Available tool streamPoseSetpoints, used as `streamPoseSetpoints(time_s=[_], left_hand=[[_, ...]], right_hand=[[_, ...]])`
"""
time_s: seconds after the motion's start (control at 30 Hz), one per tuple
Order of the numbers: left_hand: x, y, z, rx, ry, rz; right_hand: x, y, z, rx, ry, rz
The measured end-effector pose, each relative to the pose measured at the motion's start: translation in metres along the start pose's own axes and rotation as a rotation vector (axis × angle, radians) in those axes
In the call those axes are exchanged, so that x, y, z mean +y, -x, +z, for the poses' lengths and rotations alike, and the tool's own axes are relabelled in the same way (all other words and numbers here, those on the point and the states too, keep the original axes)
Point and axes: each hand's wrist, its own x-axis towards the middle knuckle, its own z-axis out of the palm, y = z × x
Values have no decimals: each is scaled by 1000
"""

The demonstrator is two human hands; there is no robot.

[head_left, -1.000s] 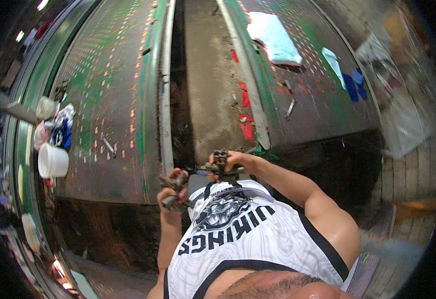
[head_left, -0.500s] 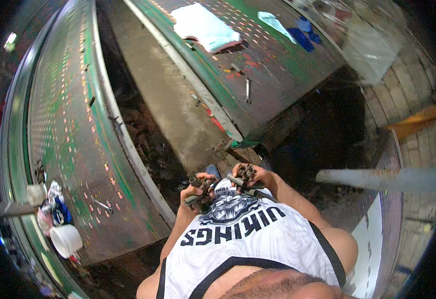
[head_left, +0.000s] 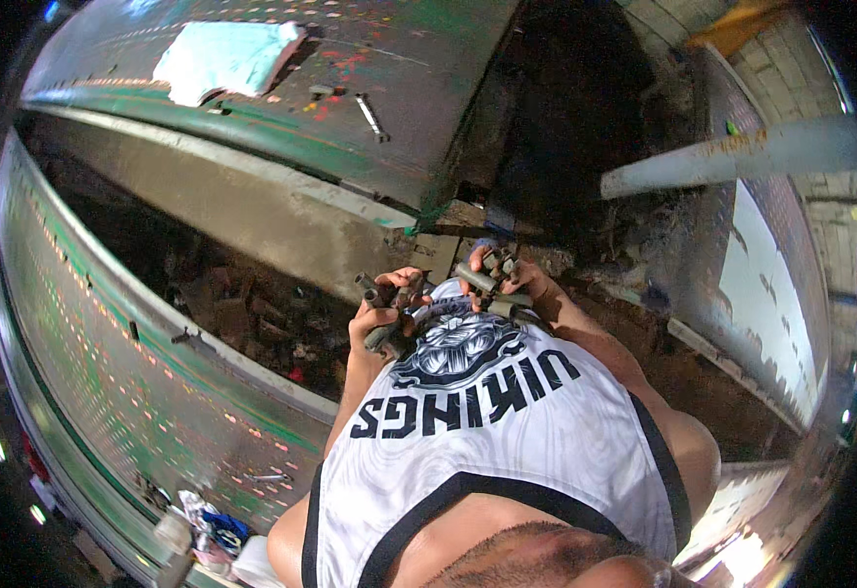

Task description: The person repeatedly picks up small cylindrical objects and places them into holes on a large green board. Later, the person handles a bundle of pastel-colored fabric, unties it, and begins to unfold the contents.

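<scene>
In front of my shirt, my left hand (head_left: 377, 316) is closed round several short, dark metal cylinders (head_left: 368, 290), some with round ends pointing up. Beside it on the right, my right hand (head_left: 518, 278) grips another bunch of dark metal cylinders (head_left: 477, 278) and smaller lumpy metal pieces. Whether these are bolts or pins is too small to tell. The two bunches are held apart, close to my belly. Fingers hide parts of both.
A perforated green metal panel (head_left: 105, 304) runs along the left. Another green panel (head_left: 399, 69) lies ahead, bearing a white cloth (head_left: 227, 61) and an open-end wrench (head_left: 370, 118). Rags (head_left: 215, 534) lie at lower left. A grey metal beam (head_left: 722, 162) juts in from the right.
My view has swung to the right, so the panels, cloth and wrench appear shifted left and turned. Both hands still hold their metal pieces before my shirt.
</scene>
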Motion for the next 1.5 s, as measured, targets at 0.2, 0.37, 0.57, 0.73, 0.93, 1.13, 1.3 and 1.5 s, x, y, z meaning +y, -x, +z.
streamPoseSetpoints(time_s=[0.2,0.37,0.57,0.73,0.93,1.13,1.3,1.5], left_hand=[[-14,-52,32,26,-18,-72],[-38,-108,40,91,118,-192],[-79,-204,76,64,289,-323],[-120,-285,121,2,171,-453],[-142,-370,157,11,200,-498],[-152,-471,179,124,218,-470],[-174,-606,206,12,230,-541],[-172,-807,261,-59,150,-414]], right_hand=[[-25,31,-24,32,-67,-156],[-64,56,-65,37,-58,-272],[-123,112,-105,161,-45,-394],[-166,162,-153,183,43,-482],[-215,194,-203,161,8,-600],[-283,192,-243,198,-158,-746],[-379,183,-303,199,-183,-823],[-534,155,-405,204,-120,-937]])
